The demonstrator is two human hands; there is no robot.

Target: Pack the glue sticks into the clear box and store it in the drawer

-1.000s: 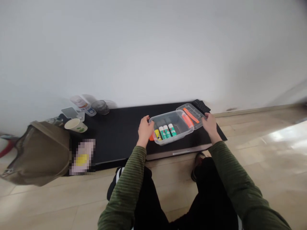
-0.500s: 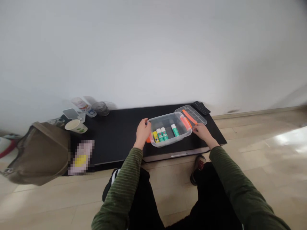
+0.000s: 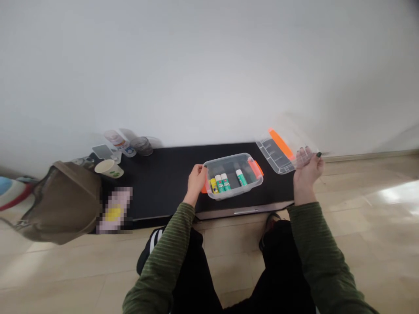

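Note:
A clear plastic box (image 3: pixel 229 192) with orange end clips stands without its cover on the black cabinet top. Inside it are several glue sticks, a yellow one (image 3: pixel 214 186) by the left end and green ones with white caps, one of them (image 3: pixel 241 177) apart toward the right. My left hand (image 3: pixel 196 179) grips the box's left end, thumb at the rim. Raised off the cabinet's right end, my right hand (image 3: pixel 308 168) is closed on the edge of the transparent lid (image 3: pixel 275 155), which has an orange handle (image 3: pixel 281 144). The lid is tilted, with fingers showing through it.
A paper cup (image 3: pixel 109 168), a spray bottle (image 3: pixel 120 143) and a dark glass (image 3: pixel 142 146) stand at the left of the black cabinet (image 3: pixel 160 183). A brown bag (image 3: pixel 62 200) hangs over its left end. Behind rises a white wall (image 3: pixel 209 69).
My right hand has taken the lid up from the cabinet and moved it right and upward, tilting it. The left hand stays on the box, which has barely moved.

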